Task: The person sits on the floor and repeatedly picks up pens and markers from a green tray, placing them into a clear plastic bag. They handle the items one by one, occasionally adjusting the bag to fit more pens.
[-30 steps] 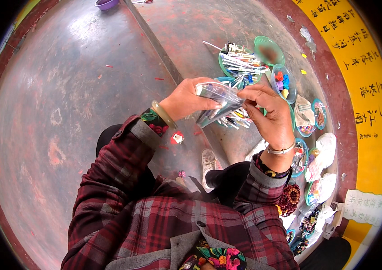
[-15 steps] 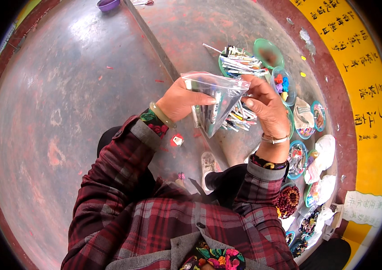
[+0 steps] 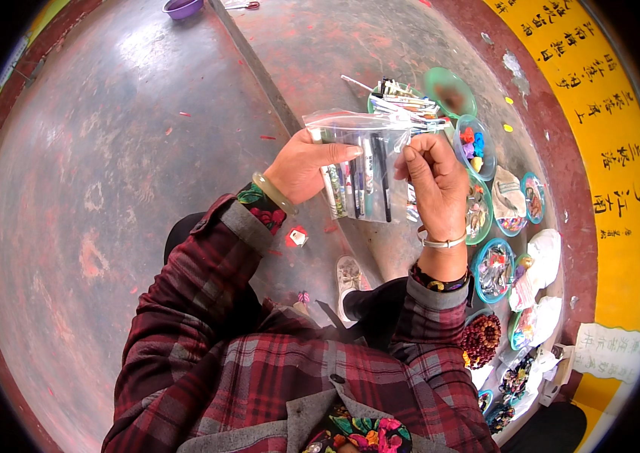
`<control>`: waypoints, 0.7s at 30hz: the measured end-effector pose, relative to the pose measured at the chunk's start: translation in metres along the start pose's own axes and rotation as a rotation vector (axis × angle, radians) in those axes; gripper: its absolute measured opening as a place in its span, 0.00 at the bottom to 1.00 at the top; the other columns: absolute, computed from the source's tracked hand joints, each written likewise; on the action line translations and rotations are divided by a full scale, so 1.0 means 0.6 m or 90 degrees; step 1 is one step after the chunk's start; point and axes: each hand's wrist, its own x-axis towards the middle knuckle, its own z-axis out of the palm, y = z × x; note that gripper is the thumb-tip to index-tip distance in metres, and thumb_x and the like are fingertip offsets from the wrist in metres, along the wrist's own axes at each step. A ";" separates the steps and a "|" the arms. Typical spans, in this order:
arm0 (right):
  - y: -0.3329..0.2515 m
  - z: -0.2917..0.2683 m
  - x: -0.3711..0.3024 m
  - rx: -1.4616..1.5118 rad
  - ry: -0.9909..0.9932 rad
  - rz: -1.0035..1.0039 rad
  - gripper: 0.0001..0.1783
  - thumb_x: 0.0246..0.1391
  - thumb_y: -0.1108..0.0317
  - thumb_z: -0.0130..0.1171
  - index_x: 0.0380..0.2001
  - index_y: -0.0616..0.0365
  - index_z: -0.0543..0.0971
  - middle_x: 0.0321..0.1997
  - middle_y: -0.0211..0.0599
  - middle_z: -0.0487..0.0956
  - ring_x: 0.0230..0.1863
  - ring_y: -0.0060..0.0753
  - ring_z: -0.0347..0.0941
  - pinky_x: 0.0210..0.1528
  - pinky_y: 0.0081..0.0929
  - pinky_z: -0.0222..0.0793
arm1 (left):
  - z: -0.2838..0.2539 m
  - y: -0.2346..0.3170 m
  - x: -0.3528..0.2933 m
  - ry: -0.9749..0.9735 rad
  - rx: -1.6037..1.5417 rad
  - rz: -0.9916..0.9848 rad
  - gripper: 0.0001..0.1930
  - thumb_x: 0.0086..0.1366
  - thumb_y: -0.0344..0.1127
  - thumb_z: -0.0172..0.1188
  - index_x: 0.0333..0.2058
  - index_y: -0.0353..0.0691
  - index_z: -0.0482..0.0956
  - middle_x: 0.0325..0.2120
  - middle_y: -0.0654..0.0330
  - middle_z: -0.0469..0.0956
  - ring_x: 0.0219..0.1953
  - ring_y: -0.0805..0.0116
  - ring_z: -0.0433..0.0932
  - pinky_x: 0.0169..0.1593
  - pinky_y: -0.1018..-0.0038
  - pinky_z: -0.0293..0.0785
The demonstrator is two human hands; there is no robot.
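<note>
A clear zip-top plastic bag (image 3: pixel 369 170) with several pens upright inside hangs between my hands. My left hand (image 3: pixel 301 164) grips its left side, thumb laid across the front. At the bag's right edge, my right hand (image 3: pixel 438 177) pinches the plastic between thumb and curled fingers. Dark, white and green pens show through the film. Behind the bag's top, a heap of loose pens (image 3: pixel 403 104) fills a green bowl, partly hidden by the bag.
An empty-looking green bowl (image 3: pixel 450 90) stands beside the pens. Down the right run a basin of coloured pieces (image 3: pixel 475 145), a blue basket of small packets (image 3: pixel 494 270) and dark red beads (image 3: pixel 481 338). A purple basin (image 3: pixel 183 9) sits far left. My shoe (image 3: pixel 349 278) is below.
The bag has flattened out and its pens now show more plainly. My right hand has moved slightly down along the bag's right edge, its fingers curled closer. My left hand has barely moved.
</note>
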 end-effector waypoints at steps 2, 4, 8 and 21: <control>-0.005 0.005 0.001 0.000 0.004 0.038 0.04 0.53 0.74 0.55 0.32 0.61 0.74 0.23 0.23 0.72 0.26 0.12 0.64 0.28 0.13 0.61 | 0.002 0.001 -0.001 0.005 -0.012 0.005 0.19 0.57 0.24 0.56 0.49 0.33 0.68 0.43 0.58 0.74 0.45 0.71 0.73 0.50 0.73 0.68; 0.000 0.005 0.003 0.009 -0.026 0.057 0.05 0.52 0.74 0.56 0.33 0.62 0.75 0.22 0.23 0.72 0.24 0.12 0.64 0.27 0.13 0.60 | 0.001 0.000 -0.002 0.016 -0.023 0.001 0.18 0.58 0.25 0.55 0.48 0.33 0.68 0.43 0.58 0.74 0.45 0.71 0.73 0.50 0.73 0.68; 0.023 0.001 0.007 -0.019 -0.069 0.051 0.06 0.50 0.73 0.59 0.32 0.62 0.77 0.22 0.21 0.72 0.24 0.12 0.63 0.25 0.12 0.60 | 0.007 0.001 -0.003 0.020 -0.033 0.009 0.17 0.59 0.26 0.54 0.48 0.32 0.68 0.43 0.58 0.74 0.45 0.70 0.73 0.49 0.73 0.69; 0.037 -0.009 0.007 -0.037 -0.151 0.131 0.04 0.47 0.74 0.59 0.28 0.61 0.77 0.23 0.21 0.72 0.27 0.12 0.63 0.29 0.14 0.60 | -0.005 0.004 0.004 0.061 -0.070 0.037 0.17 0.64 0.33 0.50 0.50 0.32 0.66 0.42 0.52 0.74 0.44 0.61 0.75 0.48 0.65 0.72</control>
